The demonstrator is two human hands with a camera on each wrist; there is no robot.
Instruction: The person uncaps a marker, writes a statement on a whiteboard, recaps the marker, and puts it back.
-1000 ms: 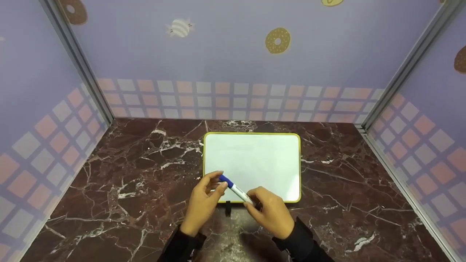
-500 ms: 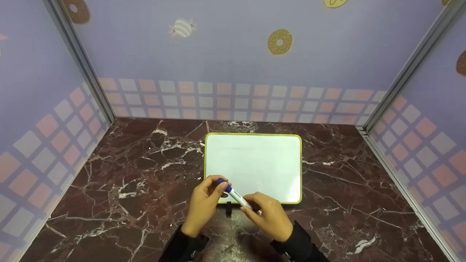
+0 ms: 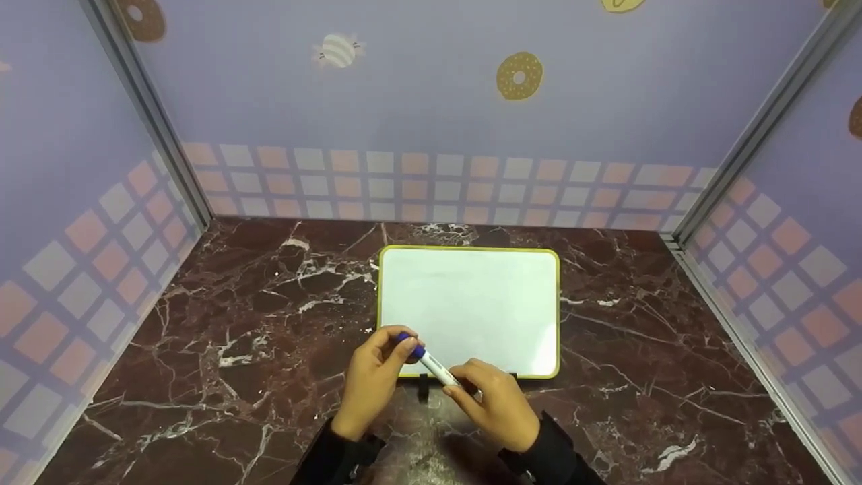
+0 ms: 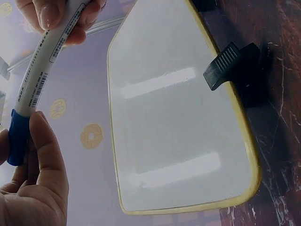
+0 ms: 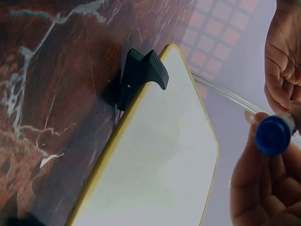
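Observation:
In the head view, a whiteboard marker [image 3: 438, 369] with a white barrel slants between my two hands, just over the near edge of a whiteboard [image 3: 471, 303]. My left hand [image 3: 374, 384] pinches its blue cap [image 4: 19, 139] between thumb and fingers. The right hand [image 3: 498, 404] grips the barrel near its other end. That blue tail end [image 5: 273, 135] pokes out from the right fingers in the right wrist view. Printed text and a barcode run along the barrel in the left wrist view. The cap appears on the barrel. The marker's tip is hidden.
The yellow-framed whiteboard stands tilted on a dark red marbled table [image 3: 256, 323]. Black clip-like supports [image 3: 423, 387] hold its near edge; one clip [image 4: 230, 66] shows large in the left wrist view. Lilac patterned walls [image 3: 431, 101] enclose the back and both sides.
Both hands have come slightly lower and nearer with the marker. The left fingers now cover more of the blue cap. Both hands keep hold of the marker.

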